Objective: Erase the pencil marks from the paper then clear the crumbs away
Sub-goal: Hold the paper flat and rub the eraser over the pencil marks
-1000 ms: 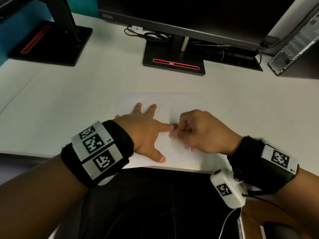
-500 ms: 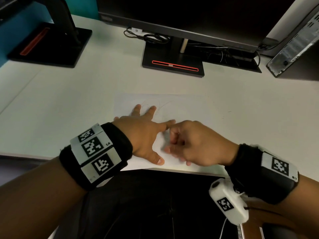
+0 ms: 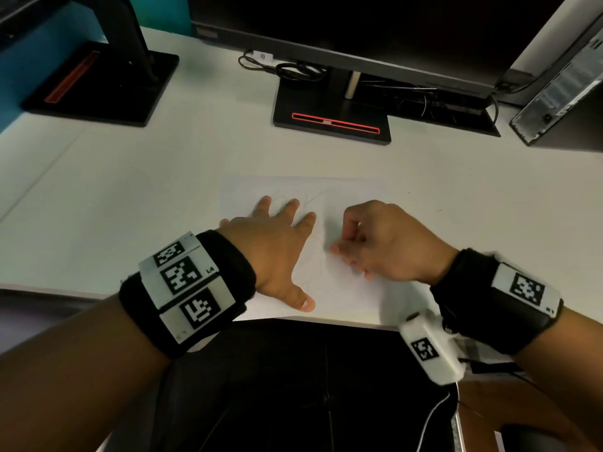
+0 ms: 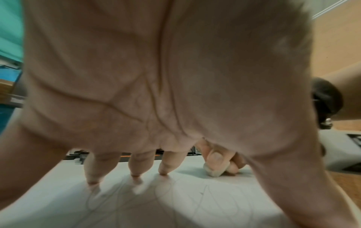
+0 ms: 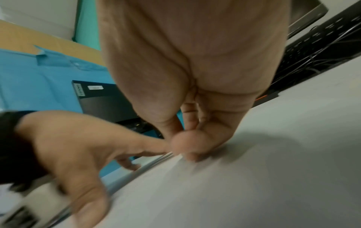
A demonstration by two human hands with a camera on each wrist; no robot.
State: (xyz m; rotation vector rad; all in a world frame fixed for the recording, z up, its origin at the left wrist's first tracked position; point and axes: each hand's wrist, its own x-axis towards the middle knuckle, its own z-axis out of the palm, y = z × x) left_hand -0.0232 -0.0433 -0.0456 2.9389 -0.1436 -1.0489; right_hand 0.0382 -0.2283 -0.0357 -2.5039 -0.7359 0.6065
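Left hand (image 3: 277, 252) lies flat, fingers spread and straight, pressing the paper (image 3: 355, 197) to the desk (image 3: 130, 197); its fingertips (image 4: 163, 172) touch the sheet among the pencil marks (image 3: 306, 199). Right hand (image 3: 381, 239) is curled, thumb and fingers pinching a small pale eraser (image 4: 213, 171), whose tip sits on the paper just right of the left index finger. In the head view the eraser itself is hidden under the fingers.

Key relation: the faint looping marks lie mostly ahead of and to the left of the right hand, around and beyond the left fingertips, with more faint lines between the two hands. The sheet's long axis runs left to right across the desk, near edge close to the desk's front edge. Right hand is the working one; judged from here, the next strokes need to travel away from the body and leftward, and the holding hand partly covers that patch, so it may need to shift. No crumbs can be made out; too small or blurred.

Surface: pale, smooth desk. Beyond the paper, a monitor stand (image 3: 332, 120) with a red stripe, a tangle of cables (image 3: 293, 71), a second stand (image 3: 98, 83) at far left, and a computer case (image 3: 564, 86) at far right.
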